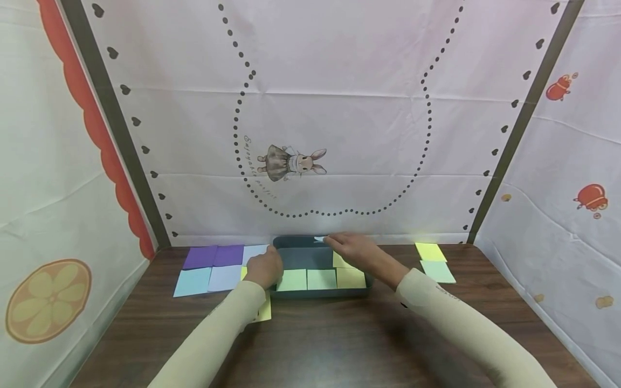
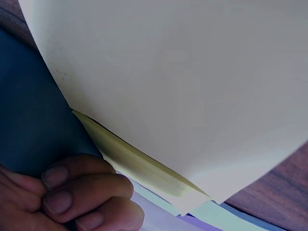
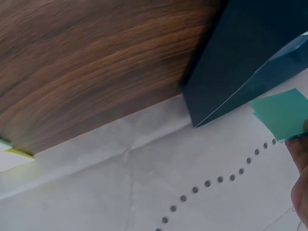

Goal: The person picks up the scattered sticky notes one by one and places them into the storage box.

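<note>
A dark blue-grey tray (image 1: pixel 317 294) stands at the back of the table. Green (image 1: pixel 292 280), mint (image 1: pixel 322 279) and yellow (image 1: pixel 351 278) sticky notes lie along its front row, and another yellow sticky note (image 1: pixel 341 261) lies behind them at the right. My left hand (image 1: pixel 265 268) grips the tray's left end with curled fingers (image 2: pixel 91 195). Over the tray's back part, my right hand (image 1: pixel 351 248) pinches a small stack of sticky notes, teal in the right wrist view (image 3: pixel 281 114). A pale sheet (image 2: pixel 168 86) fills much of the left wrist view.
Left of the tray lie two purple sticky notes (image 1: pixel 201 257), several blue ones (image 1: pixel 192 282) and yellow ones (image 1: pixel 264 310), partly hidden by my left arm. To the right are a yellow (image 1: pixel 429 251) and a mint note (image 1: pixel 438 271). A printed cloth (image 1: pixel 368 161) hangs behind the table.
</note>
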Demonstrator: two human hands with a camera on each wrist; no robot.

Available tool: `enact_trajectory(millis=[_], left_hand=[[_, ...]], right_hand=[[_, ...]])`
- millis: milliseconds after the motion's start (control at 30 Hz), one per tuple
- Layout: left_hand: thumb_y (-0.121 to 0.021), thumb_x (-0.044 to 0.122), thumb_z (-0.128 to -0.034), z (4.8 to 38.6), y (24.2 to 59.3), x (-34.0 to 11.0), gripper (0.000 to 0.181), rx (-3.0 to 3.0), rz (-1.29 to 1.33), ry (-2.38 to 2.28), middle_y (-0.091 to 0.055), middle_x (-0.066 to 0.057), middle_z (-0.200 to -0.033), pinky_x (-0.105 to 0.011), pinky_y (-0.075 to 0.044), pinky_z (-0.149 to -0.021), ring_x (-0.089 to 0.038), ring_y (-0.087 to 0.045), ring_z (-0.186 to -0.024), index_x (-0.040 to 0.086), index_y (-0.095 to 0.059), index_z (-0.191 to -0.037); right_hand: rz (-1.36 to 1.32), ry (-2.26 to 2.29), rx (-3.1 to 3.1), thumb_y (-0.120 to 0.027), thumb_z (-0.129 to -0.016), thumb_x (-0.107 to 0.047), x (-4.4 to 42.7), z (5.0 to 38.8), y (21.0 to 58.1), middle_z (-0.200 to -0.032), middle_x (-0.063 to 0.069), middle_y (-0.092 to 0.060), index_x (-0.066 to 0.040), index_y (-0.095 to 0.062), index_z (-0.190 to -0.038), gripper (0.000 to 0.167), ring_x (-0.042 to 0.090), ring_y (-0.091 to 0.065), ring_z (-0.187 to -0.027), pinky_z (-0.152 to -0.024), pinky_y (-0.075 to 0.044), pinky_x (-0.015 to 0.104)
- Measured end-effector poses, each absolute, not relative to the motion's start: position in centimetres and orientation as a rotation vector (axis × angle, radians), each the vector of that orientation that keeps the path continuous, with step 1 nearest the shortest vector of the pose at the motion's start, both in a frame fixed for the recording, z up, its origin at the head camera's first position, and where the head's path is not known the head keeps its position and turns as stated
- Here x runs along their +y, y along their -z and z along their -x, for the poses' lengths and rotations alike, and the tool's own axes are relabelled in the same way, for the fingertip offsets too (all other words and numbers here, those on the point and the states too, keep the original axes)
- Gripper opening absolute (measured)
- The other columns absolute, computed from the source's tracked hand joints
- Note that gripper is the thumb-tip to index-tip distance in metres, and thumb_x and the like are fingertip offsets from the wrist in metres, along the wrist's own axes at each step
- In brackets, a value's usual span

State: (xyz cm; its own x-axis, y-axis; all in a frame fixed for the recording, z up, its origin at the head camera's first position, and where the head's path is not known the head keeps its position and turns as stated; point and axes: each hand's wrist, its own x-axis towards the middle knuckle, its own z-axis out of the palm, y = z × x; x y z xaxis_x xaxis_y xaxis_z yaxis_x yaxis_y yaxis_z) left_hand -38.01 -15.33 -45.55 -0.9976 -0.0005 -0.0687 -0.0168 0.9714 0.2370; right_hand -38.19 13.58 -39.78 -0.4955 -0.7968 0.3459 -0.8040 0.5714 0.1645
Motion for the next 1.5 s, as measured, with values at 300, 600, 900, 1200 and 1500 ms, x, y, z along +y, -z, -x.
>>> enact_trajectory(millis=[300, 600, 900, 1200, 1500], left_hand=[[-0.063, 0.011, -0.1028, 37.4, 44.9, -15.1, 0.048, 3.054, 0.011, -0.352, -0.073, -0.02, -0.081, -0.055, -0.063, -0.085, -0.03, -0.071, -0.073, -0.018, -0.052, -0.139], [-0.063, 0.018, -0.1019, 41.1, 48.8, -16.2, 0.05, 3.066, 0.015, -0.339, -0.076, -0.019, -0.084, -0.054, -0.062, -0.079, -0.031, -0.072, -0.075, -0.013, -0.052, -0.14], [-0.066, 0.019, -0.1015, 41.7, 49.4, -16.5, 0.055, 3.066, 0.023, -0.349, -0.074, -0.018, -0.081, -0.055, -0.062, -0.079, -0.03, -0.072, -0.072, -0.015, -0.051, -0.142], [-0.064, 0.021, -0.1033, 42.6, 50.2, -16.8, 0.056, 3.037, 0.004, -0.344, -0.076, -0.017, -0.081, -0.054, -0.062, -0.08, -0.029, -0.072, -0.073, -0.014, -0.049, -0.144], [-0.061, 0.012, -0.1041, 37.7, 45.3, -15.2, 0.053, 3.05, 0.023, -0.363, -0.076, -0.022, -0.084, -0.057, -0.063, -0.087, -0.033, -0.073, -0.078, -0.021, -0.047, -0.143]], right_hand=[[-1.424, 0.197, -2.296, -0.07, -0.106, 0.004, 10.8, 38.8, 40.5, -0.137, 0.014, -0.081, -0.001, -0.067, -0.142, 0.037, 0.027, -0.082, -0.121, -0.102, -0.066, 0.039], [-1.454, 0.325, -2.432, -0.07, -0.107, 0.001, 8.0, 38.7, 41.4, -0.123, 0.008, -0.085, -0.005, -0.073, -0.132, 0.026, 0.021, -0.084, -0.098, -0.085, -0.068, 0.034], [-1.413, 0.333, -2.509, -0.068, -0.106, 0.003, 6.0, 37.9, 42.3, -0.101, 0.005, -0.081, -0.009, -0.079, -0.114, 0.018, 0.019, -0.075, -0.083, -0.072, -0.063, 0.034], [-1.355, 0.278, -2.613, -0.065, -0.106, 0.0, 5.5, 38.4, 42.9, -0.098, 0.006, -0.081, -0.012, -0.08, -0.105, 0.019, 0.016, -0.07, -0.078, -0.068, -0.057, 0.033], [-1.347, 0.127, -2.649, -0.059, -0.109, -0.007, 6.3, 45.7, 50.7, -0.1, 0.0, -0.08, -0.019, -0.08, -0.11, 0.025, 0.011, -0.068, -0.081, -0.067, -0.056, 0.042]])
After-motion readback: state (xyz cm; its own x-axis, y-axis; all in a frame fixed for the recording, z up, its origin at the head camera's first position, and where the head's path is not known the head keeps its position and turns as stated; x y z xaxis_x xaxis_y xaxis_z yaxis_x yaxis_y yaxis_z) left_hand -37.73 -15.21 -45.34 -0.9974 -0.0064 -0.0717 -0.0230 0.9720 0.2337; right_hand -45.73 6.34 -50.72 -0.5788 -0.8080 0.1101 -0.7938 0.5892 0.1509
